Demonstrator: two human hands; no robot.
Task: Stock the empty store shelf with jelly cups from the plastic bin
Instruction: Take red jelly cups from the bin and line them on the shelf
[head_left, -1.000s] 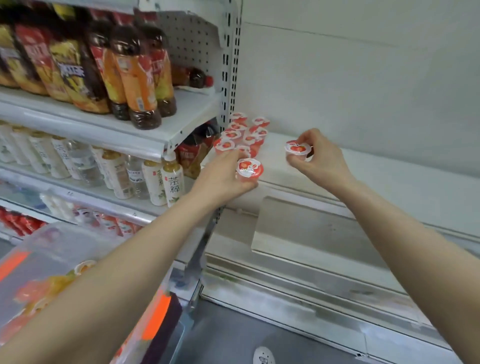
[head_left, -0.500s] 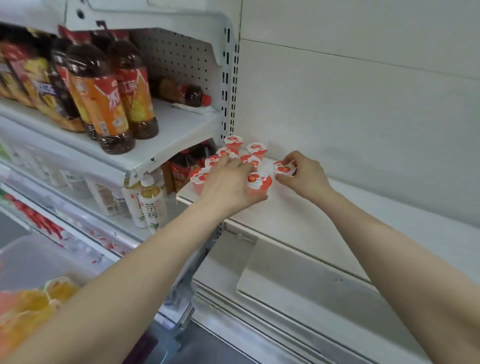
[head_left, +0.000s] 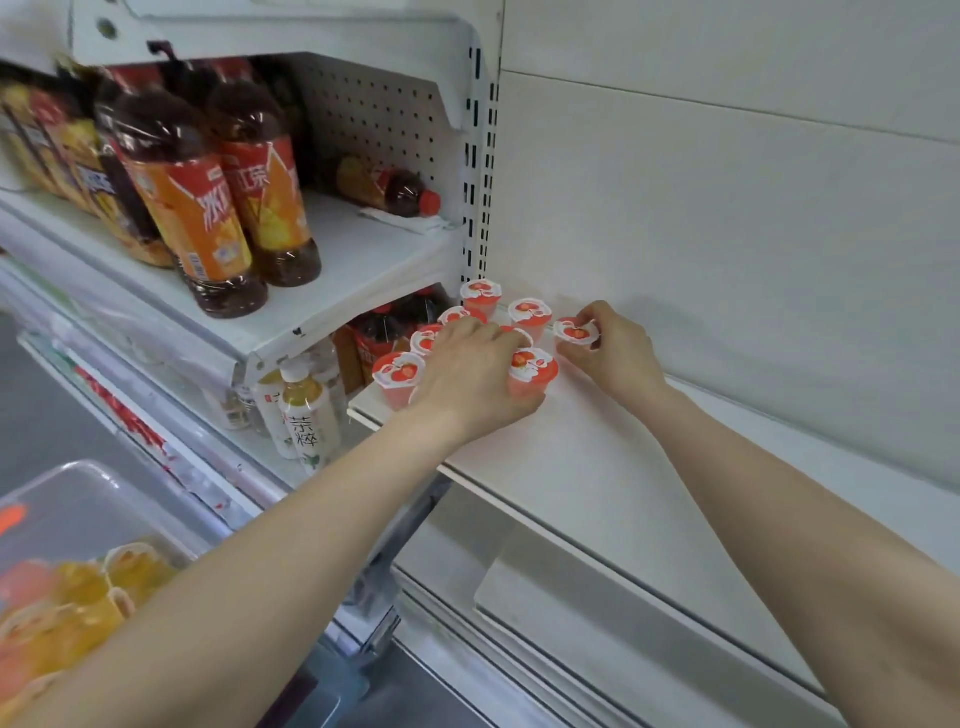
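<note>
The left hand (head_left: 467, 374) grips the front jelly cup (head_left: 531, 370); the right hand (head_left: 610, 349) pinches the rear jelly cup (head_left: 574, 332). Both look light and thin-walled, so the stiffer rim is probably the safest hold.

you work from one view: a wide-angle camera worn on your head. it faces forward and down, looking along both forearms, which enter from the bottom corners and converge on your left hand (head_left: 467, 379) and right hand (head_left: 613, 353). the hands sit just above frame centre, arms extended. each hand holds a jelly cup (head_left: 574, 331). the shelf (head_left: 597, 467) under your hands runs off toward the lower right, tilted in frame. the back panel (head_left: 727, 234) beyond your right hand fills the upper right. bottles (head_left: 208, 208) stand left of your left hand. the plastic bin (head_left: 67, 499) lies below your left forearm, close to the lens and blurred.
</note>
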